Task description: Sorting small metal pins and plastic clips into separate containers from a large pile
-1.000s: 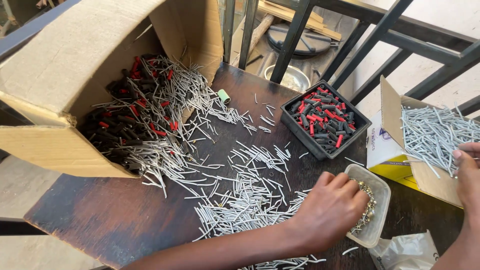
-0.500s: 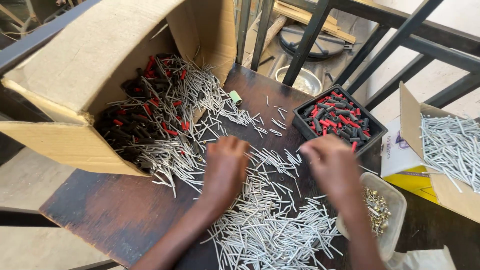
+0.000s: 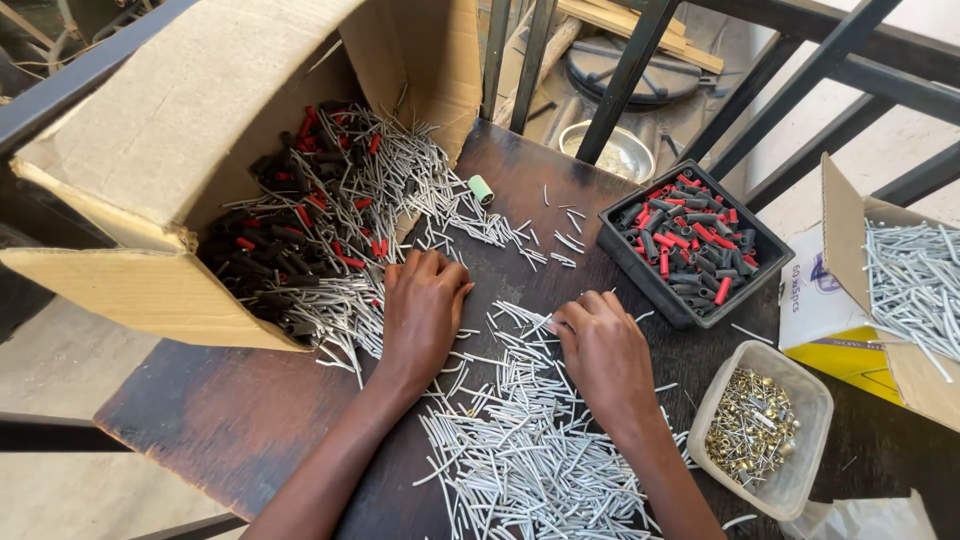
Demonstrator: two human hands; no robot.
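Note:
My left hand (image 3: 422, 310) lies palm down on the dark wooden table (image 3: 230, 420), fingers together, at the mouth of a tipped cardboard box (image 3: 170, 130). Thin grey pins (image 3: 530, 450) are scattered in a heap under and between both hands. My right hand (image 3: 600, 355) rests on the heap, its fingertips curled onto a few pins; whether it grips one I cannot tell. Grey pins and short red and black sleeves (image 3: 300, 240) spill out of the box.
A black tray (image 3: 690, 305) of red and black sleeves sits at the right. A clear tub (image 3: 800, 470) holds small brass pieces. An open carton (image 3: 850, 290) with grey pins stands far right. A small green cap (image 3: 481, 189) lies near the box. Black metal railings run behind.
Both hands have come in over the pin heap and settled lower on the table; a second ago the left hand was at the clear tub and the right at the far carton.

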